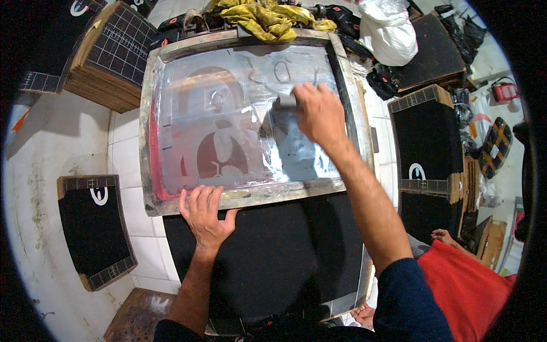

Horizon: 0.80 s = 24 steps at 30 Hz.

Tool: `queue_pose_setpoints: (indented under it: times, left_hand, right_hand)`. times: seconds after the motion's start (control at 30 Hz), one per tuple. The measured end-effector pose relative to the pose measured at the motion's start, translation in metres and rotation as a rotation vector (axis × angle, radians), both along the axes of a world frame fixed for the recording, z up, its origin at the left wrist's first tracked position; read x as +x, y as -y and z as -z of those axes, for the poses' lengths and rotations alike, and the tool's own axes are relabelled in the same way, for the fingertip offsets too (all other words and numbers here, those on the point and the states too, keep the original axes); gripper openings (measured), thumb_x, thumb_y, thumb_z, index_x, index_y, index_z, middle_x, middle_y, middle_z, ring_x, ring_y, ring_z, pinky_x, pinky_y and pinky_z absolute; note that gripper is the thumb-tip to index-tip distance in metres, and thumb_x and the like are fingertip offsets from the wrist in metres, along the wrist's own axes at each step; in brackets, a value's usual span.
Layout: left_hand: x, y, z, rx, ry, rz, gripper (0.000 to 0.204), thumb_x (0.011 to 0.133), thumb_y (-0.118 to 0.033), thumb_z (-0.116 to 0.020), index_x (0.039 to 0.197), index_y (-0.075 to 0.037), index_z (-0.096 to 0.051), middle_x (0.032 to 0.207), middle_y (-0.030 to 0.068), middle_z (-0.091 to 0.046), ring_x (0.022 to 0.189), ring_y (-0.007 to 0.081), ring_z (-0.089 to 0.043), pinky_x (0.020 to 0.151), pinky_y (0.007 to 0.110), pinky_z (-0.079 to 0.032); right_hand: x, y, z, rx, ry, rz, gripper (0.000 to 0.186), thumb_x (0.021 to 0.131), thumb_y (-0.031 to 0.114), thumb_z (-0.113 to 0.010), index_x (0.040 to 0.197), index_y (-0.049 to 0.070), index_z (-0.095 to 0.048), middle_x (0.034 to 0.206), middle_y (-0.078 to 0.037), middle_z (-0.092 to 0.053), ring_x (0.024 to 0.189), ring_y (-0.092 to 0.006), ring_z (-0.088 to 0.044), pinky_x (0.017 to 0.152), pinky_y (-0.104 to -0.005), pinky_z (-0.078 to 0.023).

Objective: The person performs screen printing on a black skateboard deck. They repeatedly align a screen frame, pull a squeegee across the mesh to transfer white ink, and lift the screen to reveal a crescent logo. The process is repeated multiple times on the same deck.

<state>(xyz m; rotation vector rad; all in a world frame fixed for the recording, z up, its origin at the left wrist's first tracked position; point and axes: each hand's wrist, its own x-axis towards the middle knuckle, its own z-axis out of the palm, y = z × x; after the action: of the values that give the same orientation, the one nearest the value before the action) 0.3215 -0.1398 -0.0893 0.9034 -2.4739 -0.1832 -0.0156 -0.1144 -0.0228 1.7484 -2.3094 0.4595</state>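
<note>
A wooden-framed printing screen point(245, 200) lies over a black panel point(273, 256), its mesh glossy with darker curved shapes. My left hand point(208, 214) rests on the frame's near edge, fingers stretched across the wood and thumb out to the side. Over the right half of the mesh, my right hand point(320, 114) is closed around a small grey block point(286, 102), whose exact kind I cannot make out. Dark smeared marks point(282, 71) show on the mesh just beyond that hand.
Yellow crumpled cloth point(262, 20) lies at the frame's far edge. A white bag point(388, 31) stands far right. Stacked black panels flank me, at the far left point(111, 57) and right point(427, 137). Another person in a red garment point(467, 285) is at lower right.
</note>
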Motion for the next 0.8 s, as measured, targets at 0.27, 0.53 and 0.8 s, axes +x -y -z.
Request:
queue_pose_setpoints:
  times: [0.27,0.53,0.8]
  left_hand:
    - [-0.002,0.000,-0.003,-0.014,-0.026,0.000,0.054,0.073,-0.033,-0.084,0.119,-0.010,-0.067,0.117,0.0083,-0.063,0.119,0.0299,-0.057,0.117,0.058,-0.028]
    - [-0.001,0.006,-0.038,0.049,-0.026,0.063,0.054,0.071,-0.037,-0.090,0.111,-0.008,-0.071,0.109,0.0069,-0.067,0.108,0.0280,-0.060,0.101,0.049,-0.036]
    - [-0.002,0.008,-0.042,0.102,-0.016,0.055,0.054,0.068,-0.035,-0.092,0.111,-0.009,-0.071,0.107,0.0068,-0.068,0.104,0.0286,-0.061,0.100,0.048,-0.036]
  right_hand:
    - [0.080,-0.108,-0.004,0.012,0.081,-0.017,0.025,0.080,0.001,-0.068,0.102,0.012,-0.063,0.090,-0.004,-0.058,0.090,-0.0268,-0.058,0.080,-0.0414,-0.045]
    - [0.055,-0.091,-0.037,0.119,0.148,-0.025,0.027,0.081,-0.001,-0.070,0.104,0.012,-0.066,0.095,-0.005,-0.067,0.099,-0.0275,-0.064,0.093,-0.0460,-0.043]
    - [0.049,-0.093,-0.049,0.291,0.183,-0.109,0.040,0.070,0.000,-0.075,0.106,0.013,-0.066,0.093,-0.003,-0.069,0.093,-0.0264,-0.065,0.086,-0.0451,-0.043]
